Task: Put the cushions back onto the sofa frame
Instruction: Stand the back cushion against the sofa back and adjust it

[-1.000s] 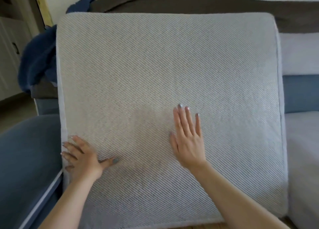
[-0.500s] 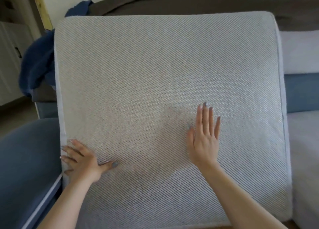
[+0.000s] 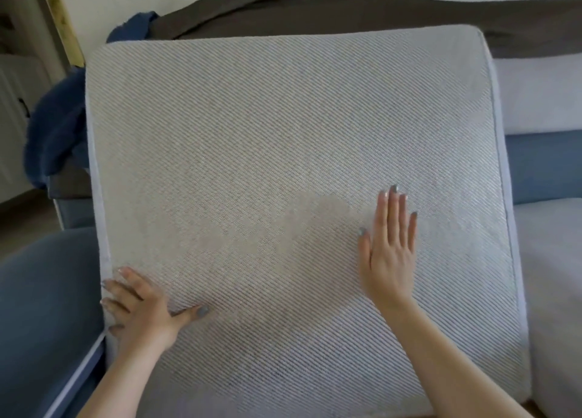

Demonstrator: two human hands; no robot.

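Evidently seating the pale-grey woven square cushion (image 3: 283,128), left hand (image 3: 141,310) and right hand (image 3: 389,257) press flat and uncurled; next, probably a push down under both palms.

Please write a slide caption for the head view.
A person's left hand and right hand rest on the grey cushion.

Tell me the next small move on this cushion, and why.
Probably press down and nudge the grey cushion back toward the brown throw. Both hands rest open on it, left hand at its lower left edge by the blue armrest, right hand right of centre, so a push is ready. Whether it sits fully down cannot be told.
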